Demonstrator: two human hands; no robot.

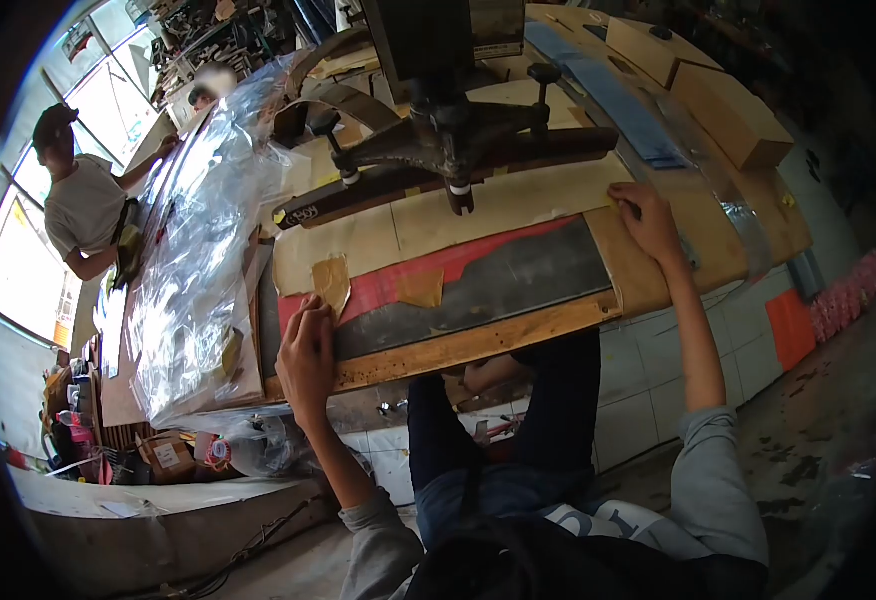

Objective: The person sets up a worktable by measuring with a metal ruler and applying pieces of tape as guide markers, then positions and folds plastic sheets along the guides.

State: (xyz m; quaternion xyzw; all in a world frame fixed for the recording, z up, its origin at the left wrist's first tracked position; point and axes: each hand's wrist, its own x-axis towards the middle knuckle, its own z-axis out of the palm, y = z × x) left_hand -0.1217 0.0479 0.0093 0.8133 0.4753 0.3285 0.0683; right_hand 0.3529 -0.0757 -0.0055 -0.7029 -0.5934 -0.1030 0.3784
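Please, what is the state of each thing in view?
left hand: fingers curled, at the red sheet
right hand: fingers curled, near the right end of the pale sheet
red sheet: partly covered by tan patches
pale sheet: spread out
clear plastic: crumpled

Can be made out on the wearer's top (648,532): large letters (603,518), apparently "DI", partly hidden. Scrawled in white on the dark clamp bar (373,190): small characters (302,215), not surely legible.
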